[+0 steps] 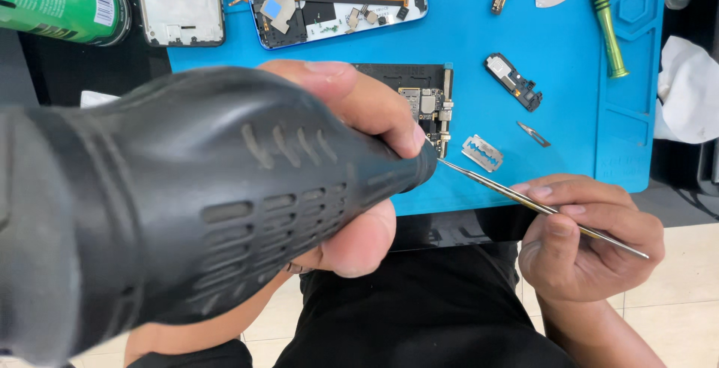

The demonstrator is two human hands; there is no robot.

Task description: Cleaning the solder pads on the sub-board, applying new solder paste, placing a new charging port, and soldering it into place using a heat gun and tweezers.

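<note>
The left hand [359, 166] grips a black heat gun [187, 203] filling the frame's left, nozzle pointing right at the board [419, 98]. The right hand [584, 233] pinches tweezers [524, 203], angled up-left; their tip is hidden behind the nozzle.

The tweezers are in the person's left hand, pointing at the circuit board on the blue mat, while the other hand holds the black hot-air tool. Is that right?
Not quite. In the head view the tweezers are in the right hand, not the left. The left hand holds the black hot-air tool. The rest stands: the tweezers point toward the circuit board on the blue mat.
</note>
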